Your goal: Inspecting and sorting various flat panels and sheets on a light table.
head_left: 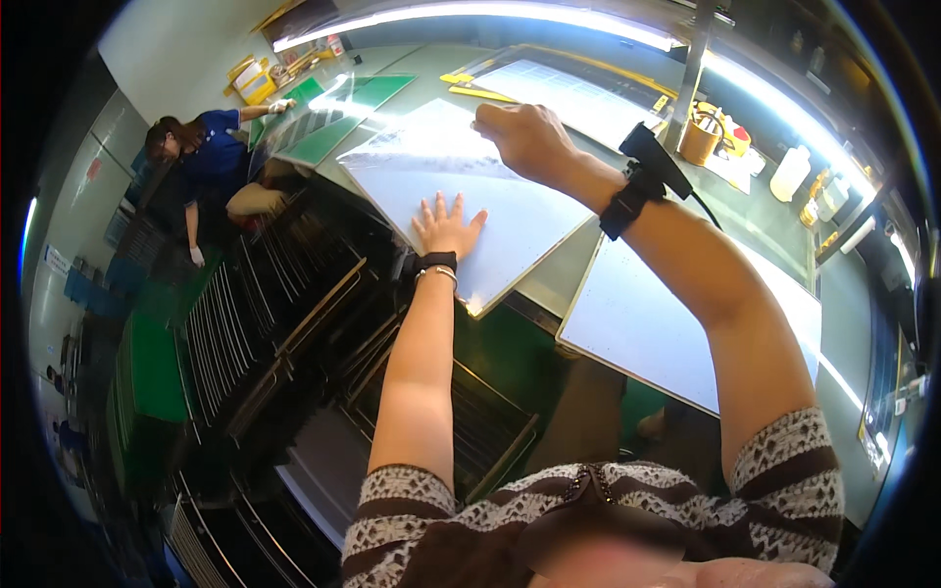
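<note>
Work appears partly done: a clear film (421,147) is lifted off the far part of the white panel (510,230) at upper centre of the frame, while the near part looks still to be dealt with. The left hand (447,227) lies flat, fingers spread, pressing the panel's near edge. The right hand (524,135), closed, pinches the film's raised edge just above.

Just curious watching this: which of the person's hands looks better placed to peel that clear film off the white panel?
Probably the right hand: it is closed at the far edge of the clear film. The left hand lies flat, fingers spread, on the white panel, seemingly steadying it.
</note>
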`<state>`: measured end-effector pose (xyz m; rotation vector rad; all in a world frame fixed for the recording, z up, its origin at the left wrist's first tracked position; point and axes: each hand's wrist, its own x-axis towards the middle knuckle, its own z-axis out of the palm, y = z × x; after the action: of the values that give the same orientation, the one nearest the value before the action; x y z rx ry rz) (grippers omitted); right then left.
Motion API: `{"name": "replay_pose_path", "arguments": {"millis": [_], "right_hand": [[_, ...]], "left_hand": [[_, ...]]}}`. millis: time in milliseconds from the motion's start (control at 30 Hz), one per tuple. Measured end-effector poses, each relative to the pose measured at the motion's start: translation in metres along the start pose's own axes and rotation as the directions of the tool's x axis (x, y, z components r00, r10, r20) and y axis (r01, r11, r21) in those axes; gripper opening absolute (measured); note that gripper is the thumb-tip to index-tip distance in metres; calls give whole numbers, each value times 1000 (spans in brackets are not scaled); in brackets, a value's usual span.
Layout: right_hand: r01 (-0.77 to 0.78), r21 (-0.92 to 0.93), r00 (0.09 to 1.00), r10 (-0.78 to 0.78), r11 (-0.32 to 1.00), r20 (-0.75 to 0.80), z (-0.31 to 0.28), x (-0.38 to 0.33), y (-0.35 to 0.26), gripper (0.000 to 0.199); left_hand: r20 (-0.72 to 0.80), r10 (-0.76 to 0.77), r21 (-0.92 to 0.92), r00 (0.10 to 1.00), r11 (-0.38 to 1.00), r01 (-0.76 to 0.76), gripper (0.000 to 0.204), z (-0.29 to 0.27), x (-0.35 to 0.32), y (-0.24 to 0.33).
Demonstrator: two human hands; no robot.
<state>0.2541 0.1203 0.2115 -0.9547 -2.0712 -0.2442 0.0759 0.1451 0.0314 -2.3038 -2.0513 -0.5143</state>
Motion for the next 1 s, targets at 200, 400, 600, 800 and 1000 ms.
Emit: {"name": "replay_pose_path", "arguments": {"millis": [200, 400, 600, 800, 1000], "right_hand": [[98, 8, 903, -85, 995, -421, -136, 37, 11, 6], [298, -383, 868, -415, 875, -272, -239, -42, -4, 6], [-119, -230, 988, 91, 966, -128, -332, -244, -40, 22], [-529, 108, 810, 539, 842, -230, -340, -415, -64, 55], [-864, 353, 237, 909, 358, -342, -314, -515, -69, 20]], "left_hand": [[137, -42, 67, 990, 997, 33, 76, 10, 10, 11], [151, -32, 74, 988, 997, 21, 73, 20, 15, 11], [272, 179, -951, 945, -102, 293, 85, 6, -29, 59], [486, 494, -643, 721, -356, 678, 85, 10, -64, 114], [586, 135, -773, 799, 388, 502, 30, 65, -38, 151]]}}
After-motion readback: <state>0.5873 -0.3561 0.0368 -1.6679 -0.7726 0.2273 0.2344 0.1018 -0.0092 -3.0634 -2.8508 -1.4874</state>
